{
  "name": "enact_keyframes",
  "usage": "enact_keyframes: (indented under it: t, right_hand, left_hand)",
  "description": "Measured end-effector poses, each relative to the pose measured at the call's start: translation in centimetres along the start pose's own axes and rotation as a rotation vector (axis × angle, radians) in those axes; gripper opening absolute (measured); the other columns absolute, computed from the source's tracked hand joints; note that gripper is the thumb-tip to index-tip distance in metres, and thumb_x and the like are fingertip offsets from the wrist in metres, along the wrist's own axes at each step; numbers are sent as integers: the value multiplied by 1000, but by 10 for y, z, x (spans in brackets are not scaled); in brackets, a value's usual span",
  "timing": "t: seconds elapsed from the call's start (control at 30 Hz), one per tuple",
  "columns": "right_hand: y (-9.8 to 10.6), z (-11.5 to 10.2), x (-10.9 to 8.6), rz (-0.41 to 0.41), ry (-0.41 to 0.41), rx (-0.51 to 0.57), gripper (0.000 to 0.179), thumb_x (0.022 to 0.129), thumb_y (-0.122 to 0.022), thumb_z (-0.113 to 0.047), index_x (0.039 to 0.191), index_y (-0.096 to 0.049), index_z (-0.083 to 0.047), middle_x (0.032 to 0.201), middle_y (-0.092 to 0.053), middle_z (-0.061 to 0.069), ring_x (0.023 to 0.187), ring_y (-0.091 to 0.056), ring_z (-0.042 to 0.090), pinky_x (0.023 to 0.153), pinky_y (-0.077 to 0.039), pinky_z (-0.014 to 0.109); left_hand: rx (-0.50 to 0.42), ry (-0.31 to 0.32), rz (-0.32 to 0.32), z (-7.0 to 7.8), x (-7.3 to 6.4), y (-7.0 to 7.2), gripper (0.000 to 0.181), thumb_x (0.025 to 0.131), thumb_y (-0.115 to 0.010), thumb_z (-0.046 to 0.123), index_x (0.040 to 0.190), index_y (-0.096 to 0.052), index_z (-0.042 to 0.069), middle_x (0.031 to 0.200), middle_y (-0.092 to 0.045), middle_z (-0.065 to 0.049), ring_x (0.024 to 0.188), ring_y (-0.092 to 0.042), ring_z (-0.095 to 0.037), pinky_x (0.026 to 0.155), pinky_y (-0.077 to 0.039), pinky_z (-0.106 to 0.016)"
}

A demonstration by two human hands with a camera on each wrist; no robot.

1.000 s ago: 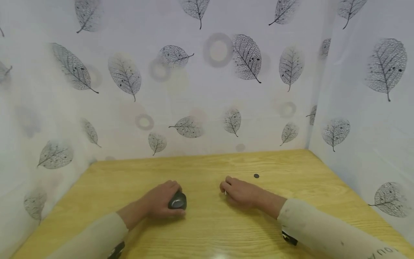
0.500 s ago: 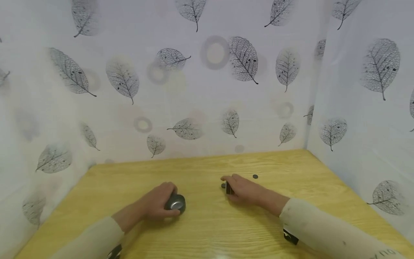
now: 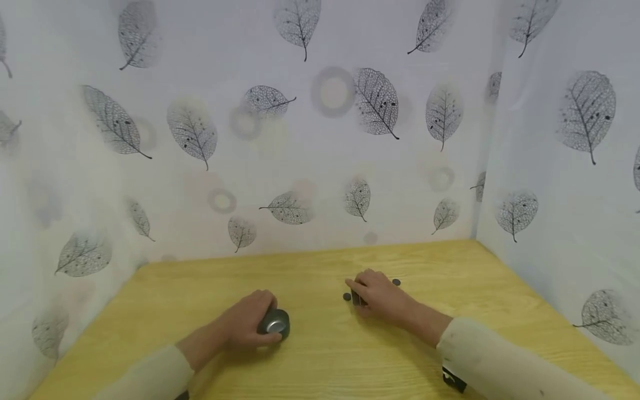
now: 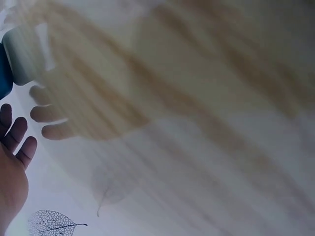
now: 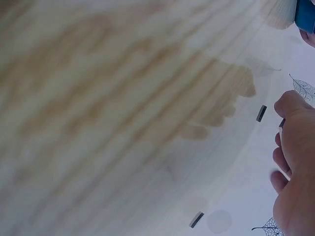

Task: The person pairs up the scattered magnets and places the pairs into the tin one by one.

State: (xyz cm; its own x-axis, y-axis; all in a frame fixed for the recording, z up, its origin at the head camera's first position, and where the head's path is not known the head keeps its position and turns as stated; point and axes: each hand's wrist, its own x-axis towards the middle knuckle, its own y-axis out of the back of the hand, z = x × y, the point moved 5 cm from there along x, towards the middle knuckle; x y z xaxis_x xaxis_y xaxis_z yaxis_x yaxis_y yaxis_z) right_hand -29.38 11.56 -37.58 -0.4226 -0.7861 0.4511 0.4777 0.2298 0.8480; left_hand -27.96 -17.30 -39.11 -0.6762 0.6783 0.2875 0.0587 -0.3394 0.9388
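My left hand (image 3: 247, 322) grips a dark, round, cup-like object (image 3: 276, 325) from its left side, and a shiny metallic recess shows on it. In the left wrist view its side is blue (image 4: 5, 73), above the fingers (image 4: 15, 132). Across the table, my right hand (image 3: 382, 297) holds a small dark piece with a pale edge (image 3: 356, 298) under its fingers; what kind it is I cannot tell. One small dark disc (image 3: 347, 296) lies just left of those fingertips. Behind the knuckles sits another dark disc (image 3: 396, 282). Both discs show thick edges in the right wrist view.
A glossy wood-grain table (image 3: 315, 366) spans the lower view. White leaf-print sheeting (image 3: 320, 150) rises along its back and both sides. Bare tabletop separates the two hands. Dark wrist-worn gear (image 3: 453, 379) hangs beneath the right sleeve.
A dark disc has come into view on the table left of the right fingertips. The right hand has shifted slightly right with the dark piece. The left hand keeps its grip; the head view has tilted up.
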Motion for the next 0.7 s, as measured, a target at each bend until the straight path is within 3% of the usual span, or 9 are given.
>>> enact_keyframes:
  t: [0.13,0.27,0.43,0.7]
  right_hand:
    - [-1,0,-1,-46,-41,-74,52,87,-76,-30,130,-64,-3,104,-62,2,97,-56,20,81,-45,39]
    - [-4,-1,-3,-97,-54,-66,50,90,-73,-32,131,-63,-4,106,-63,3,100,-57,22,84,-46,39]
    - [-5,-4,-4,-102,-37,-69,49,91,-71,-33,130,-64,-5,106,-63,3,100,-57,21,84,-46,39]
    - [-9,-1,-2,-135,-61,-36,51,93,-68,-35,134,-61,-5,110,-62,3,103,-55,21,85,-43,39]
  left_hand:
    - [17,2,29,3,2,-1,49,82,-69,55,103,-52,15,90,-46,9,80,-43,-4,69,-40,-23]
    - [11,14,12,5,8,-7,50,83,-68,58,105,-52,16,91,-46,10,81,-42,-5,70,-40,-23]
    - [6,29,-27,8,13,-12,51,83,-66,59,106,-52,15,91,-47,9,81,-43,-5,71,-40,-22]
    - [14,4,-14,12,20,-8,50,83,-67,53,107,-52,12,92,-47,6,82,-44,-7,72,-42,-24]
